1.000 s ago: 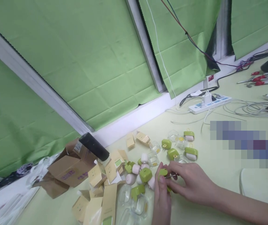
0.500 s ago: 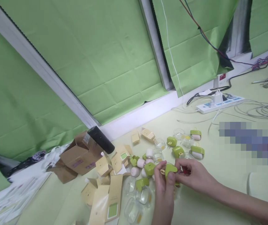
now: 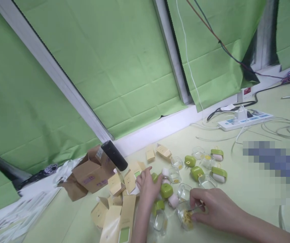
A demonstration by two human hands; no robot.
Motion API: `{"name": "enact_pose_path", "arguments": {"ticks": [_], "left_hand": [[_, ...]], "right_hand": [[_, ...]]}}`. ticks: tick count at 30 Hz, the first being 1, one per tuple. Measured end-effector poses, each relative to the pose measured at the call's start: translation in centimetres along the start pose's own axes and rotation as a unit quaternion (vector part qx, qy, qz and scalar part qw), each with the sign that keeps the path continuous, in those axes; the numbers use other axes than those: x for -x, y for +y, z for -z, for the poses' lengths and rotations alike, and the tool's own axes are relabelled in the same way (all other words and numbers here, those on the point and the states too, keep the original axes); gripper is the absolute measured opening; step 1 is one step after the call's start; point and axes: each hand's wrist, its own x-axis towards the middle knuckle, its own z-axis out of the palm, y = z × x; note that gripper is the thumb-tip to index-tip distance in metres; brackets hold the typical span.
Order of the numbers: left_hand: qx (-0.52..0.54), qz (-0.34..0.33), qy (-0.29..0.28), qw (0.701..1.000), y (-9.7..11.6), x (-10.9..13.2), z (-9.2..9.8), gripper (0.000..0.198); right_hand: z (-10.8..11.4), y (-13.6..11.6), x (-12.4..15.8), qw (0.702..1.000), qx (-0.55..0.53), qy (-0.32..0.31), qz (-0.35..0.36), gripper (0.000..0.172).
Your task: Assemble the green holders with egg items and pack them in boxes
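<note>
My left hand [image 3: 148, 185] reaches over the pile, thumb and fingers apart around a small green piece [image 3: 154, 177], with no grip visible. Beside it lie a green cover [image 3: 166, 190] and a pale pink-white cylinder [image 3: 173, 200]. My right hand [image 3: 211, 206] is closed in a pinch on a thin metal tool [image 3: 198, 206], mostly hidden by the fingers. Just below its fingertips is a clear plastic case [image 3: 183, 211] with small yellow loops [image 3: 187, 217] in it. Another clear case [image 3: 159, 221] lies to the left.
Opened cream boxes [image 3: 112, 216] lie left of the pile, before a brown carton [image 3: 94, 172] and a black cylinder [image 3: 114, 155]. Green cases with pale bodies [image 3: 218, 174] stand behind my right hand. A power strip [image 3: 246, 120] and loose cables lie at the back right.
My left hand has moved left from the green piece with a yellow loop, which it held before, to the pile. My right hand has come down to the clear case with the yellow loops.
</note>
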Motion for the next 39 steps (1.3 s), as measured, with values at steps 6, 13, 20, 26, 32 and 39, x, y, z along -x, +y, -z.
{"name": "enact_pose_path", "arguments": {"ticks": [6,13,20,26,32,39], "left_hand": [[-0.028,-0.185,-0.136,0.973,6.4,-3.0,-4.5,0.043],[0.006,-0.279,-0.254,0.926,9.2,-6.8,-9.6,0.025],[0.21,-0.185,-0.15,0.948,5.0,-1.6,-4.3,0.047],[0.431,-0.061,-0.173,0.884,1.5,6.0,-2.3,0.046],[0.498,-0.038,-0.171,0.849,1.3,8.8,-2.7,0.044],[0.498,-0.049,-0.187,0.845,0.9,9.2,-3.6,0.041]], "right_hand": [[0.6,-1.0,0.2,0.997,-0.064,-0.004,0.05,0.006],[1.4,-0.9,0.1,0.992,-0.08,0.058,0.073,0.003],[2.3,0.3,-0.2,0.979,-0.182,0.092,0.017,0.027],[2.0,0.4,-0.3,0.968,-0.248,0.045,-0.01,0.03],[1.5,-0.2,0.1,0.962,-0.27,-0.034,0.001,0.027],[1.4,-0.1,0.2,0.963,-0.263,-0.058,0.001,0.027]]}}
